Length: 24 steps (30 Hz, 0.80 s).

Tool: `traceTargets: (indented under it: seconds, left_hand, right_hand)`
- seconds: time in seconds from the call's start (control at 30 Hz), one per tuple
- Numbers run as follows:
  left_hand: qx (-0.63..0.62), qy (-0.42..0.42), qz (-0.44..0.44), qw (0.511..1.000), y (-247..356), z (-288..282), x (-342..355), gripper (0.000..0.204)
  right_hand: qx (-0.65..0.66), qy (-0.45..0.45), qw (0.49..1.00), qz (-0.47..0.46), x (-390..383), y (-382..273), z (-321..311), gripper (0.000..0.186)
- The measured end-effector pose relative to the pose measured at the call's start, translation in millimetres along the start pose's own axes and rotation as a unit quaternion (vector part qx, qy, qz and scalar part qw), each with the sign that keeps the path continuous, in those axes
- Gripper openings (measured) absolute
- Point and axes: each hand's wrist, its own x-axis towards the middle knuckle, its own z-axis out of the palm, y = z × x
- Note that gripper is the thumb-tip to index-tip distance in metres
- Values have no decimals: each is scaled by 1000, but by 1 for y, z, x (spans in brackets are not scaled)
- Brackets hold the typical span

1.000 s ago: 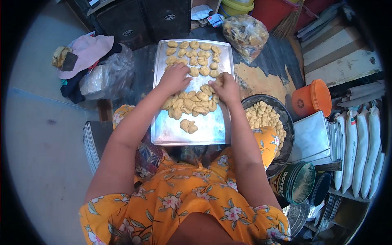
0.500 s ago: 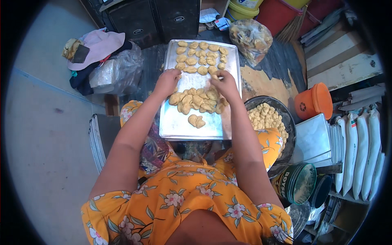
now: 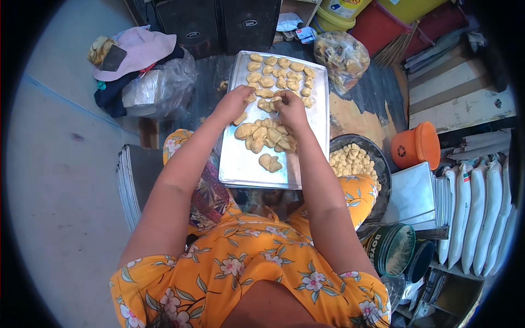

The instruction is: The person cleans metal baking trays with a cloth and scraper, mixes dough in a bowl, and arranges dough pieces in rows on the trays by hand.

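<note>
A metal baking tray lies in front of me, with rows of tan, lumpy dough pieces on its far half. My left hand is at the tray's left edge, fingers pinched on a small dough piece. Over the middle of the nearest row is my right hand, its thumb and fingers closed on another dough piece. A heap of loose dough pieces rests on the tray nearer to me, with a small clump in front of it.
A dark round basin of cut dough pieces stands right of the tray, beside an orange bucket. A plastic bag sits beyond. At left are a pink hat and clear plastic; green buckets stand at lower right.
My right hand has moved left along the near row, from its right end toward the middle. My left hand stays near the tray's left edge. The whole view has shifted slightly.
</note>
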Motion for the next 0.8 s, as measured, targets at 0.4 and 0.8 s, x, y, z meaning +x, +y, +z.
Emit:
traceTargets:
  seconds: [0.4,0.8]
  left_hand:
    - [190,-26,102,976,27,24,14,19]
    - [178,-123,121,969,43,49,35,19]
  right_hand:
    - [-300,-1,951,-73,-6,-7,-27,19]
    - [-210,99,971,-54,-15,9,-52,27]
